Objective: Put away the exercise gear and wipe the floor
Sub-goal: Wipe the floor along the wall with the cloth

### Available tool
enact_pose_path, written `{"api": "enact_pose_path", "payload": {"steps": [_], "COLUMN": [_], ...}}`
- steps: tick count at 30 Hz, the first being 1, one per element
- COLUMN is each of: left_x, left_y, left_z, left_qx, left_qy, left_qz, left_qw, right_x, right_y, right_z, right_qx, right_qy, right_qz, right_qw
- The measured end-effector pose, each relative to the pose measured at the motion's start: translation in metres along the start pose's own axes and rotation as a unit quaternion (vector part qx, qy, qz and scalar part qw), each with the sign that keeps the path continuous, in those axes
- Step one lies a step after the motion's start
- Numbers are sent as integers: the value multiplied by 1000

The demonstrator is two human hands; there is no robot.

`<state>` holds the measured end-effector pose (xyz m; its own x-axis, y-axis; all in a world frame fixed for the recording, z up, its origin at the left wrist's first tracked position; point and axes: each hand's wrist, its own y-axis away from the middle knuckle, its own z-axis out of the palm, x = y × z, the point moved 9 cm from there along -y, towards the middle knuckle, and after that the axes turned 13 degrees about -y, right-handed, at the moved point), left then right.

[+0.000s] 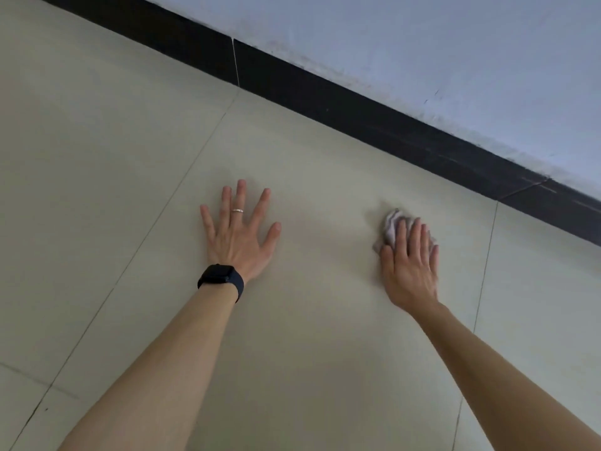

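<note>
My right hand (409,262) lies flat on a crumpled grey cloth (391,226), pressing it onto the cream tiled floor (309,320); the cloth shows past the fingertips and at the thumb side. My left hand (239,234) rests palm down on the floor to the left, fingers spread, holding nothing. It wears a ring, and a dark watch (222,278) sits on the wrist. No exercise gear is in view.
A black skirting strip (357,115) runs diagonally from top left to right, just beyond the cloth, under a pale blue-grey wall (455,43). Thin grout lines cross the floor tiles.
</note>
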<state>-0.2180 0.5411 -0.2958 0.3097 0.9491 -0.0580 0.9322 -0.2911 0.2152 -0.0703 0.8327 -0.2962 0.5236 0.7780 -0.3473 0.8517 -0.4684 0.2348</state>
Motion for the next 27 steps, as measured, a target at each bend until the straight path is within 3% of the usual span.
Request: {"api": "enact_pose_path", "payload": {"steps": [2, 3, 5, 7, 8, 9, 10, 12, 14, 16, 18, 19, 21, 22, 24, 25, 27], "left_x": [-1, -1, -2, -2, -3, -4, -3, -3, -3, -3, -2, -3, -3, -3, -3, -2, -2], "left_y": [-15, -21, -27, -28, -28, -29, -29, -29, -29, -30, -31, -32, -32, -32, -32, -32, -32], "left_z": [2, 3, 5, 6, 5, 4, 3, 3, 3, 3, 3, 2, 1, 1, 1, 0, -1], "left_qx": [1, 6, 16, 16, 18, 22, 25, 31, 33, 30, 27, 27, 23, 20, 19, 21, 26], "left_qy": [-2, 2, 6, 3, 3, 4, 7, 15, 22, 19, 12, 13, 15, 15, 15, 16, 18], "left_qz": [-3, -4, -10, -7, -7, -8, -10, -10, -10, -12, -14, -14, -13, -12, -10, -9, -5], "left_qw": [1000, 1000, 1000, 1000, 1000, 1000, 1000, 999, 999, 999, 999, 999, 1000, 1000, 1000, 1000, 1000], "right_x": [9, -1, -38, -69, -70, -61, -46, -1, 17, -8, -48, -74, -134, -152, -152, -140, -105], "right_y": [-14, -15, -12, -8, -15, -28, -48, -89, -112, -141, -160, -157, -147, -137, -127, -130, -147], "right_z": [-6, -4, 12, 23, 19, 12, 0, -28, -41, -37, -21, -13, 7, 27, 24, 17, -1], "right_qx": [71, 89, 50, -24, -42, -37, -20, 71, 179, 218, 239, 206, 109, 4, -64, -54, 8], "right_qy": [-64, -55, 0, 67, 80, 86, 75, -33, -116, -102, -74, -61, -17, 17, 38, 43, 10], "right_qz": [128, 120, -23, -221, -265, -259, -199, 38, 250, 287, 251, 230, 52, -68, -218, -225, -126], "right_qw": [987, 987, 998, 973, 960, 961, 977, 996, 944, 927, 935, 949, 993, 998, 973, 972, 992]}}
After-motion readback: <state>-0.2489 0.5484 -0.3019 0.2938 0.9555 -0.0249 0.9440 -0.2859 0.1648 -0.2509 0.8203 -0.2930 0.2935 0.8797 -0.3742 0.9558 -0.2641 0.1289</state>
